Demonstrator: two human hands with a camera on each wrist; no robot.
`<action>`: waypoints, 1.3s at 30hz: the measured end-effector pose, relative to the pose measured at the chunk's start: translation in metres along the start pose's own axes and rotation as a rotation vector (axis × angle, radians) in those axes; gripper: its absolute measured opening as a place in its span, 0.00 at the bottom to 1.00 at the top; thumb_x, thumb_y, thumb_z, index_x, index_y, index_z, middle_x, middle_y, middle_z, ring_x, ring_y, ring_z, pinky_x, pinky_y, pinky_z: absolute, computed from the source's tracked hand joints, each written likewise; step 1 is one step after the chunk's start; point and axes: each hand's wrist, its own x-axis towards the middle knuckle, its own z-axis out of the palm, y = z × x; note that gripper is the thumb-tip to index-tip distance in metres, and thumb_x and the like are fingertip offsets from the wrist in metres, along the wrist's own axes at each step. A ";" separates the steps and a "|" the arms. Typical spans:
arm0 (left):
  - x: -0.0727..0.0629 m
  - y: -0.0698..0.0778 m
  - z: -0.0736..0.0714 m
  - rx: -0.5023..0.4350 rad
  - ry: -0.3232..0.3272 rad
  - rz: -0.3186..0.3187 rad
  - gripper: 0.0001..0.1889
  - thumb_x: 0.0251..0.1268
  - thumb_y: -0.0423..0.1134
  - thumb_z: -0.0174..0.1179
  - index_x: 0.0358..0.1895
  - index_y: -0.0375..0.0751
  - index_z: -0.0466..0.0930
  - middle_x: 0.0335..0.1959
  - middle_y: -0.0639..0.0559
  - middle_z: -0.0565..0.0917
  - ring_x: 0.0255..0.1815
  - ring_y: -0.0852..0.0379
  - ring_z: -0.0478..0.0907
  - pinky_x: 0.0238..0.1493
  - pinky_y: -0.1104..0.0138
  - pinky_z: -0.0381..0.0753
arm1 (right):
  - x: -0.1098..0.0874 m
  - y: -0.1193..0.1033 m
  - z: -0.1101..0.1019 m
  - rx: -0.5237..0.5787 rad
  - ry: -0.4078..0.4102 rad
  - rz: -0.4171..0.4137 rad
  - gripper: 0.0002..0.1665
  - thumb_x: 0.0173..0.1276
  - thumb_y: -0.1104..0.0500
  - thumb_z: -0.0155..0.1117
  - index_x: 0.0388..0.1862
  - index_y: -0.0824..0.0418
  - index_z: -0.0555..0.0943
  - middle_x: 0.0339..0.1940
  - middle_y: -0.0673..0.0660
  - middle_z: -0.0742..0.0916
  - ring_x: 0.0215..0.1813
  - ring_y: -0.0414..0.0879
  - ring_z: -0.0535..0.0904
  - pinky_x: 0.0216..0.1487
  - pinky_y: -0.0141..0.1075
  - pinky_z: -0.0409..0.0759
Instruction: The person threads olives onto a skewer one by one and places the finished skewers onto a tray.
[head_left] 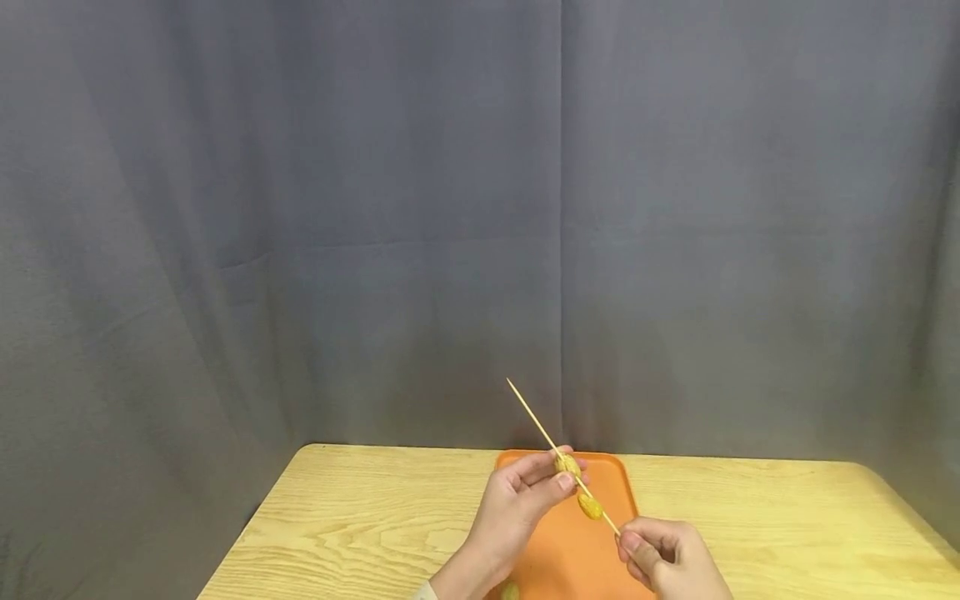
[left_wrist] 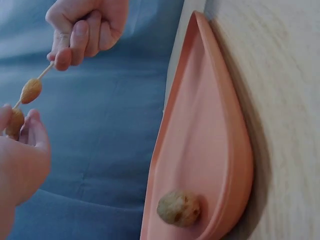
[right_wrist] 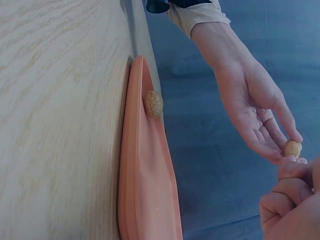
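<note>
A thin wooden skewer (head_left: 531, 414) slants over the orange tray, its pointed tip up and to the left. Pinched between the thumb and fingers of my left hand (head_left: 504, 512) is a yellow, wrinkled oval piece (head_left: 567, 466), threaded on the skewer partway along. A second piece like it (head_left: 590, 506) sits on the skewer between my two hands, touched by neither. My right hand (head_left: 671, 557) grips the skewer's blunt lower end with curled fingers and thumb. In the left wrist view both threaded pieces show close together, the lower one (left_wrist: 31, 91) nearer the right hand.
The orange tray (head_left: 570, 558) lies on a wood-grain table (head_left: 360, 508) beneath my hands. One loose wrinkled piece (left_wrist: 178, 208) rests in it, at the near end beside the rim. Grey curtains (head_left: 420, 208) hang behind the table and along its sides.
</note>
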 end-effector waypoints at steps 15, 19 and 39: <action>0.008 0.015 -0.017 0.352 0.028 -0.025 0.19 0.69 0.41 0.62 0.62 0.49 0.81 0.60 0.50 0.84 0.56 0.55 0.84 0.61 0.70 0.80 | 0.003 -0.014 -0.022 0.058 -0.023 0.066 0.14 0.78 0.58 0.54 0.31 0.58 0.80 0.21 0.42 0.77 0.24 0.32 0.70 0.26 0.21 0.74; 0.002 0.014 -0.014 0.588 0.047 -0.030 0.12 0.69 0.47 0.63 0.51 0.51 0.87 0.49 0.54 0.89 0.49 0.63 0.84 0.51 0.74 0.81 | 0.001 -0.021 -0.028 0.019 0.060 -0.009 0.14 0.78 0.58 0.55 0.32 0.62 0.81 0.19 0.42 0.76 0.21 0.32 0.68 0.22 0.22 0.71; -0.046 0.001 -0.041 1.643 -0.347 -0.167 0.10 0.58 0.54 0.69 0.37 0.54 0.89 0.26 0.62 0.79 0.26 0.66 0.74 0.28 0.71 0.74 | -0.003 -0.028 -0.039 0.006 0.269 -0.038 0.11 0.75 0.61 0.59 0.35 0.68 0.82 0.26 0.45 0.81 0.27 0.32 0.74 0.31 0.24 0.80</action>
